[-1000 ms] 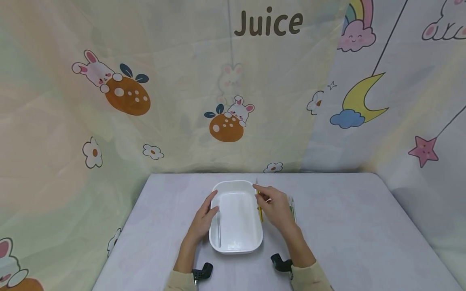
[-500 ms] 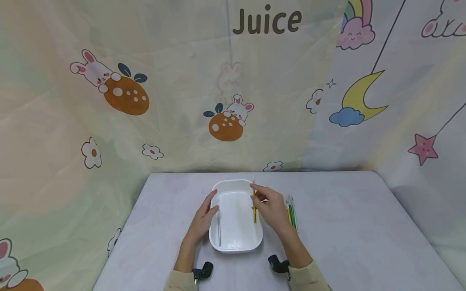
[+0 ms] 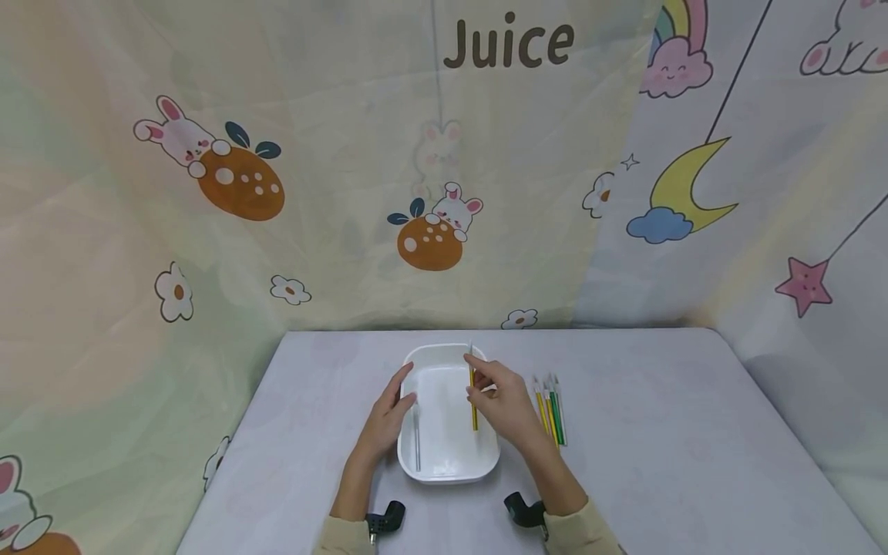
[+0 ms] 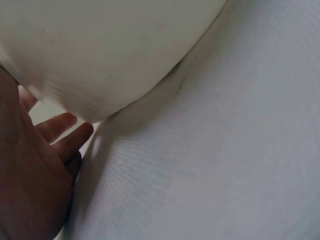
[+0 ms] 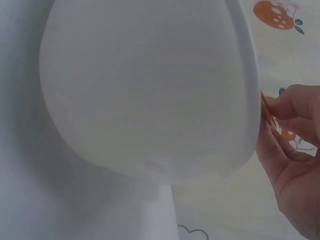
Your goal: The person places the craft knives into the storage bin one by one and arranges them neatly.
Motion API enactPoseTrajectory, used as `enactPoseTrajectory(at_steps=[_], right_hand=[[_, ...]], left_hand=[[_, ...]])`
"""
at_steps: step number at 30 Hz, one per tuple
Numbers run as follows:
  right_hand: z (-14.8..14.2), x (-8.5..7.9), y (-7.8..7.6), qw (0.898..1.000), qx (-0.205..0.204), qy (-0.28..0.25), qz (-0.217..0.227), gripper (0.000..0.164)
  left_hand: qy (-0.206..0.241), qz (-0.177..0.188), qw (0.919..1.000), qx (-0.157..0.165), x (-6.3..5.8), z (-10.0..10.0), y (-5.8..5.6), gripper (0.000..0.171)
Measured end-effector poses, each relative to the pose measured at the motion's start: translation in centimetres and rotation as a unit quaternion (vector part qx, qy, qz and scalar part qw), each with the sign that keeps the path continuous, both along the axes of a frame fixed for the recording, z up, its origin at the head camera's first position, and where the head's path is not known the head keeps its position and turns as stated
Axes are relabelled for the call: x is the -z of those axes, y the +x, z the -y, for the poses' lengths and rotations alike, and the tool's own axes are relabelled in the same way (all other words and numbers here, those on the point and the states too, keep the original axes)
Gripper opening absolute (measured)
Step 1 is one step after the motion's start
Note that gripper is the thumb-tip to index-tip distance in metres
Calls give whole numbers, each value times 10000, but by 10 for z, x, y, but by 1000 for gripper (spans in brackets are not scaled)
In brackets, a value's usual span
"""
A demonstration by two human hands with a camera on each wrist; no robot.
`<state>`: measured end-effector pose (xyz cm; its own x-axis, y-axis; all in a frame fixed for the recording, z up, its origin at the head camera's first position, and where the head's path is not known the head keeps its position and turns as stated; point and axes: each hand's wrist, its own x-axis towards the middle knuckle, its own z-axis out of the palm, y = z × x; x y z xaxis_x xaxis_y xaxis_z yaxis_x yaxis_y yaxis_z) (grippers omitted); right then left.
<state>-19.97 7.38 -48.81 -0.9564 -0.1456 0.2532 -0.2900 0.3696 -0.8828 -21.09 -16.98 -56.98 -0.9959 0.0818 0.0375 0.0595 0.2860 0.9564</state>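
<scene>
My right hand pinches a slim yellow, pencil-like stick with a pale pointed end, holding it over the right part of a white tray. In the right wrist view the orange-yellow stick shows between thumb and fingers at the tray's edge. My left hand holds the tray's left side, thumb over the rim; in the left wrist view its fingers lie against the outer wall. Inside the tray, along the left, lies a thin grey stick.
Several similar sticks, yellow, green and white, lie side by side on the table right of the tray, partly behind my right forearm. A patterned cloth hangs beyond the table's far edge.
My right hand has moved left, carrying the yellow stick from the tray's right edge to over its inside. The sticks behind it have come into fuller view. The left hand stays put.
</scene>
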Motion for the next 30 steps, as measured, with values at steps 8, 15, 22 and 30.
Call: enactPoseTrajectory(at_steps=[8,15,22,30], right_hand=[[9,2,4,9995,-235,202,-39,57],[15,5,4,9986,-365,335,-162,57],[24,9,6,9965,-685,393,-269,57],[36,16,9,9939,-931,572,-154,59]], left_hand=[[13,39,10000,-41,1,0,0,54],[68,15,10000,-16,0,-1,0,54],[-7,28,10000,3,-1,-2,1,54],[14,20,10000,25,0,-1,-1,53]])
